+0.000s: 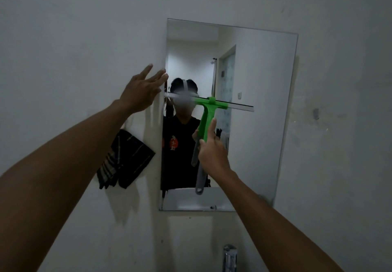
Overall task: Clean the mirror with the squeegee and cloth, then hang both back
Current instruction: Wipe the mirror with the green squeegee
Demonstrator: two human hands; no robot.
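A frameless rectangular mirror (261, 123) hangs on the white wall. My right hand (212, 150) grips the handle of a green squeegee (209, 112), whose blade lies across the glass about mid-height, roughly horizontal. My left hand (142, 91) is flat with fingers spread, resting on the wall at the mirror's left edge, holding nothing. A dark striped cloth (125, 161) hangs on the wall left of the mirror, below my left forearm.
A small hook (316, 113) is fixed to the wall right of the mirror. A chrome tap (229, 257) rises at the bottom edge below the mirror. The mirror reflects a person, a doorway and a sink rim.
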